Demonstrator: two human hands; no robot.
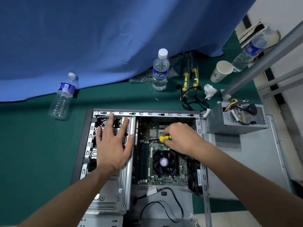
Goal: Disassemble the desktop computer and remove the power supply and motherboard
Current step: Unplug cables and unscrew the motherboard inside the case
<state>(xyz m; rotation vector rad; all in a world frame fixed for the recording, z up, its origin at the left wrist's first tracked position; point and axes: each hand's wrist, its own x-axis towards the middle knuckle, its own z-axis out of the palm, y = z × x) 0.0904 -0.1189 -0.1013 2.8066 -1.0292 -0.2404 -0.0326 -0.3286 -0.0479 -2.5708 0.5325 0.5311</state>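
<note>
PSU: power supply (236, 117) out, on side panel (246, 161) | motherboard (162, 154) still in case (108, 185); right hand (182, 138) grips screwdriver (164, 138); left hand (113, 141) flat, braced on case

Two forearms enter from the lower edge of the view, both bare to the frame's limit. No sleeve, cuff, glove, watch, ring or strap shows on either. The left hand (113, 145) is seen from the back, with five fingers and short, unpainted nails on the fingertips that show. The right hand (180, 138) is also seen from the back, knuckles uppermost; its fingertips are mostly hidden, so its nails cannot be judged.
</note>
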